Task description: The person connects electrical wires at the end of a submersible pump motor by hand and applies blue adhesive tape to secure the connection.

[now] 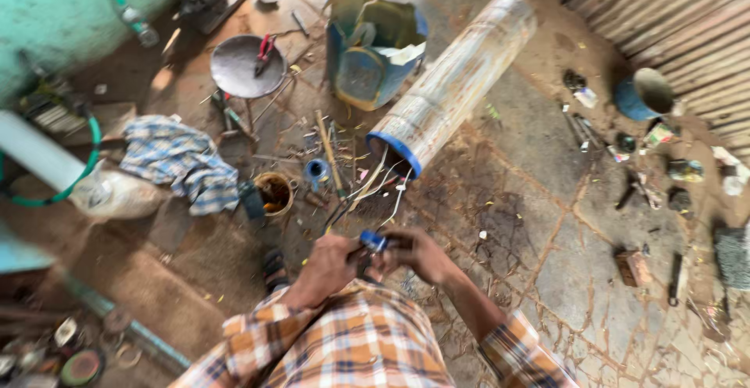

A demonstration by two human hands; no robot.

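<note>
I have both hands together low in the view, just above the plaid shirt. My left hand (pixel 328 267) is closed around a small blue-handled tool (pixel 373 239), probably a cutter or pliers, though motion blur keeps me from being sure. My right hand (pixel 418 253) is curled tight against the tool's other side, fingers (pixel 394 241) narrow and pinching at what looks like the ends of the thin wires (pixel 379 189); whether it really grips a wire I cannot tell.

The wires run up and away from my fingers to the blue-capped mouth of a long metal cylinder (pixel 453 83), which lies on the stone floor (pixel 539 224) ahead and a little to the right. I judge the wires light, springy and easy to kink, so they are best pinched close to the bare ends, while the cylinder looks heavy and rigid, something to roll or lift by its body with both hands.

Ahead and left of my fingers stand a small rusty tin (pixel 275 193) and a blue tape roll (pixel 316 171); farther left lies a checked cloth (pixel 183 161). Beyond them are a round metal stool (pixel 244 67) and a battered blue container (pixel 373 48). Loose tools (pixel 625 193) lie scattered well off to the right.
</note>
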